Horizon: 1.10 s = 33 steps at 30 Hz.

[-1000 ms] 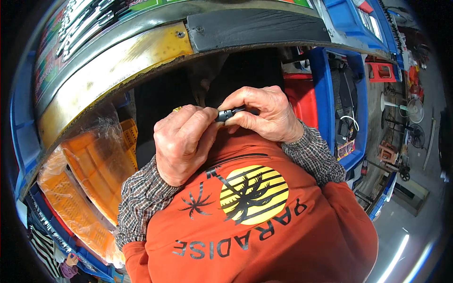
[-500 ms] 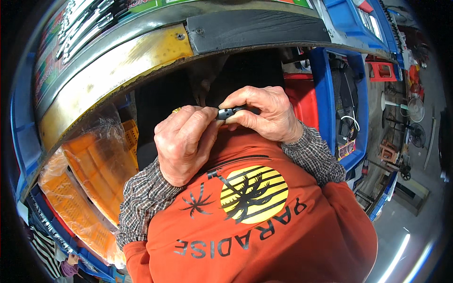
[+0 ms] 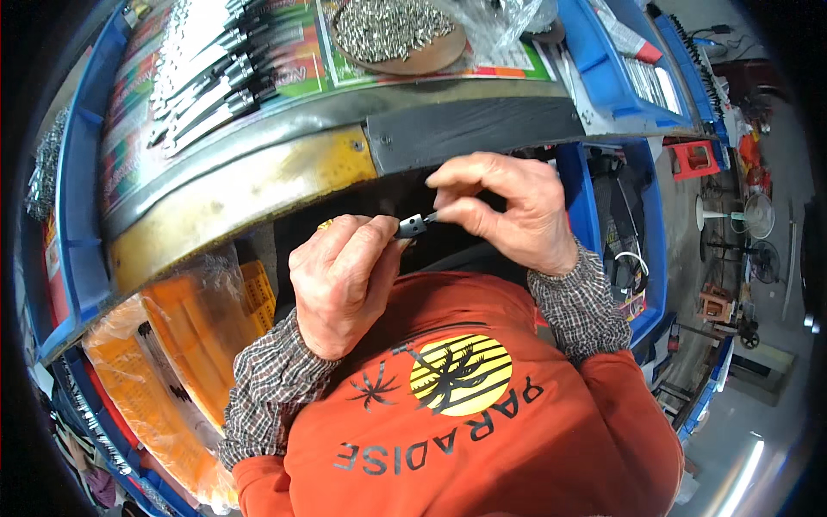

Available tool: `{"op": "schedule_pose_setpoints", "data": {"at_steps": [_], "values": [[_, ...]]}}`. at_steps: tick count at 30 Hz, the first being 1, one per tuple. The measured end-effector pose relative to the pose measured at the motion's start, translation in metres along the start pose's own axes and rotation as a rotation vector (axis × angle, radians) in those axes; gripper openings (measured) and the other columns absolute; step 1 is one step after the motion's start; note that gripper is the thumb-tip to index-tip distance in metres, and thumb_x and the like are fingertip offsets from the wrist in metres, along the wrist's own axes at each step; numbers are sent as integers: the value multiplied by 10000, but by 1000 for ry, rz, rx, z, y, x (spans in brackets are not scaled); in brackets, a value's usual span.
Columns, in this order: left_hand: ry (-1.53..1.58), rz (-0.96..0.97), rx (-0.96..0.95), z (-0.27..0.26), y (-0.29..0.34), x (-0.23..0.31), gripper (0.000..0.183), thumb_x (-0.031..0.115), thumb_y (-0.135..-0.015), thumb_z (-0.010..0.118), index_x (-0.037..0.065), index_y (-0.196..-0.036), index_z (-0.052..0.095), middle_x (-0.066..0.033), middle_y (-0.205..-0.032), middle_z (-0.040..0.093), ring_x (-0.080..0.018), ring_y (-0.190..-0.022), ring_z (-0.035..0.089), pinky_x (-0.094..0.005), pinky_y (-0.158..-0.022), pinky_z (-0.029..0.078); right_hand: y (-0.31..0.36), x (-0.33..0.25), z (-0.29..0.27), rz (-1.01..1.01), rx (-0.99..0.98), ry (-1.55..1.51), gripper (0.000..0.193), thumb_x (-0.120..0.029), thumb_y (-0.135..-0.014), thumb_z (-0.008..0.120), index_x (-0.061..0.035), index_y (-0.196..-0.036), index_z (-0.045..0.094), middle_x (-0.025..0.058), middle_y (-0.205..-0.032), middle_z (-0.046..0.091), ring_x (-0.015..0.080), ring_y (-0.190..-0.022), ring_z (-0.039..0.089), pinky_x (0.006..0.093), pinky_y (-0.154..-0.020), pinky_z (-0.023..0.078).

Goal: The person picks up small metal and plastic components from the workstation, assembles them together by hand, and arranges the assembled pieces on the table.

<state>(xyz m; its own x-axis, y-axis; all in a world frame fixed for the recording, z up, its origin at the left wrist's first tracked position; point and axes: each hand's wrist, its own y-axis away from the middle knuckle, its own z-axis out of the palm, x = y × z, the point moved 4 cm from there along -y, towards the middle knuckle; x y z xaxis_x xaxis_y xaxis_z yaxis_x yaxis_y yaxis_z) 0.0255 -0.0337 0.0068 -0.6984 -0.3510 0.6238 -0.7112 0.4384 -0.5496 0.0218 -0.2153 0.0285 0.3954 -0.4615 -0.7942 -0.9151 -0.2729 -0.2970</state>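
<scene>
Between the thumb and fingers of my left hand is a small grey metal cylinder with dark holes in its side. A thin dark shaft sticks out of its right end. My right hand is just right of the shaft, its thumb close to the shaft's tip and the forefinger raised apart from the thumb. Those fingertips are slightly blurred, and whether the thumb touches the shaft I cannot tell. Both hands are above my lap, in front of the bench edge.
On the bench lie a row of slim metal parts and a round tray heaped with small metal pieces. The bench edge curves close beyond my hands. Blue bins stand at the right, orange crates in plastic at the left.
My right hand has drawn back from the cylinder and its fingers have spread. The left hand still holds the cylinder. The view has tilted up, showing more of the bench top.
</scene>
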Motion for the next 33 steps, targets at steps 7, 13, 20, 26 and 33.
{"op": "schedule_pose_setpoints", "data": {"at_steps": [7,13,20,26,33], "values": [[-61,-35,33,-20,-10,-3,223,-9,-673,731,27,-860,615,-91,-701,580,-250,-595,583,-336,-541,466,-45,-4,-24,-225,260,481,169,-45,-761,730,-8,-914,670,83,-822,666,190,-693,616,285,-647,487],[-91,-122,8,-31,-14,-6,186,-19,-720,722,29,-879,638,-98,-723,601,-226,-583,580,-301,-537,458,-70,11,-23,-335,275,685,234,-124,-723,740,-46,-929,663,67,-871,636,253,-843,566,356,-744,464],[-108,-142,18,-32,-14,-10,181,-18,-720,723,26,-870,632,-99,-715,589,-234,-574,566,-309,-537,454,-84,19,-15,-296,239,744,250,-188,-722,748,-42,-907,665,75,-875,603,265,-874,525,368,-789,445],[-103,-157,10,-32,-11,-12,179,-20,-720,720,22,-870,631,-109,-729,600,-247,-605,587,-309,-554,463,-85,22,-9,-300,238,746,248,-232,-720,751,-37,-835,649,84,-811,553,265,-839,505,374,-761,445],[-96,-94,47,-30,-11,-10,199,-27,-705,713,28,-872,618,-101,-682,553,-264,-570,553,-350,-520,446,-87,24,-7,-268,237,656,177,-168,-734,749,-45,-820,655,55,-801,595,243,-808,522,358,-729,434]]}}
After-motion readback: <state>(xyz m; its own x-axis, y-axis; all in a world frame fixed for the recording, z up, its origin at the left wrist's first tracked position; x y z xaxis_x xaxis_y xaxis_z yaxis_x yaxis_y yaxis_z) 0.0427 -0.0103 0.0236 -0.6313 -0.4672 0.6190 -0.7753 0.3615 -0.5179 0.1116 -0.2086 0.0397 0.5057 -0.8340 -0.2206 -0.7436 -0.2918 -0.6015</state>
